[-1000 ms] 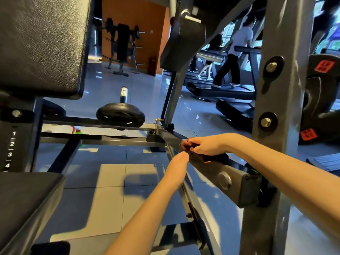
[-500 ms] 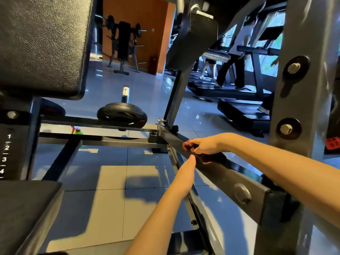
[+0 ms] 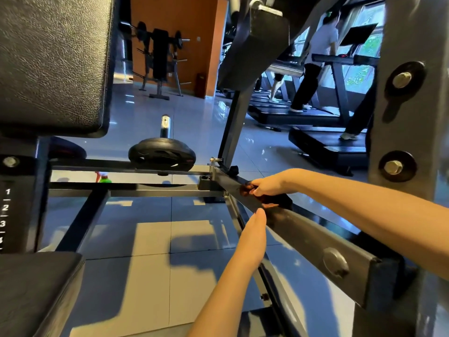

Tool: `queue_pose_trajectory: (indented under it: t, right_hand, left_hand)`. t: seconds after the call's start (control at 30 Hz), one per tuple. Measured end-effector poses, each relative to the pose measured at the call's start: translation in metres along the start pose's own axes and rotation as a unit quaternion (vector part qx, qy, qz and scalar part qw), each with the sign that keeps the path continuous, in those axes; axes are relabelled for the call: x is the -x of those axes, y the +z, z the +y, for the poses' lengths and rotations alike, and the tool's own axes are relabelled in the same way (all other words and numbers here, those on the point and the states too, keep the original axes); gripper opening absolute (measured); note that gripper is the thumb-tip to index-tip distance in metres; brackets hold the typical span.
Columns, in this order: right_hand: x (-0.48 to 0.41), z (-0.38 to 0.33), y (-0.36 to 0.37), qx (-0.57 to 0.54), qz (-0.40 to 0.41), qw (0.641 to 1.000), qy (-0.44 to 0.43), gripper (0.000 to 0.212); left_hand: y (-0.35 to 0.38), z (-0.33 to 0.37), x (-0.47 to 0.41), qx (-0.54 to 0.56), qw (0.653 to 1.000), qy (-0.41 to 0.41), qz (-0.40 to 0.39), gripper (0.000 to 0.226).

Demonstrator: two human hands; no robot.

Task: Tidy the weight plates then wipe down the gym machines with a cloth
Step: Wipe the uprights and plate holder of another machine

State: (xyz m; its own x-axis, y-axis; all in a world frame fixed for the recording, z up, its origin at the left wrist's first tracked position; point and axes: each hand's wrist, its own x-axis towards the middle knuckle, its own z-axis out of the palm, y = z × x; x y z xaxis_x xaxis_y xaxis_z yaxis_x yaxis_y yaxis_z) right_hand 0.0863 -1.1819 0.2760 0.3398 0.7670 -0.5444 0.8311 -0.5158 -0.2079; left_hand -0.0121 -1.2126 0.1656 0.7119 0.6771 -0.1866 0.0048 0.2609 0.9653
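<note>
Steel, grey and slanted, the machine's frame bar (image 3: 315,237) carries the dark cloth (image 3: 279,200). The right hand (image 3: 267,184) bunches it in curled fingers and presses it down, likely to rub the top face. The cloth pokes out at that hand's 5 o'clock. The left hand (image 3: 252,235), fingers straight and together, meets the bar's lower edge, seemingly to steady. A weight plate (image 3: 161,154) sits at 10 o'clock.
</note>
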Motion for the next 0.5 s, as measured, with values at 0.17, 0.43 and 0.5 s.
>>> queue_pose_trajectory:
  t: [0.17, 0.43, 0.5]
  right_hand:
    - [0.019, 0.006, -0.002, -0.013, -0.029, 0.999, -0.011, 0.033]
    - [0.023, 0.008, 0.01, -0.022, 0.023, 0.999, -0.032, 0.032]
    - [0.026, 0.008, 0.01, -0.007, 0.031, 0.999, -0.022, 0.038]
  left_hand:
    - [-0.003, 0.001, -0.002, -0.007, 1.0, -0.008, 0.024, 0.056]
    - [-0.002, 0.004, 0.0, -0.021, 0.999, 0.009, 0.024, 0.056]
    - [-0.001, 0.005, 0.003, -0.025, 1.0, 0.006, 0.014, 0.057]
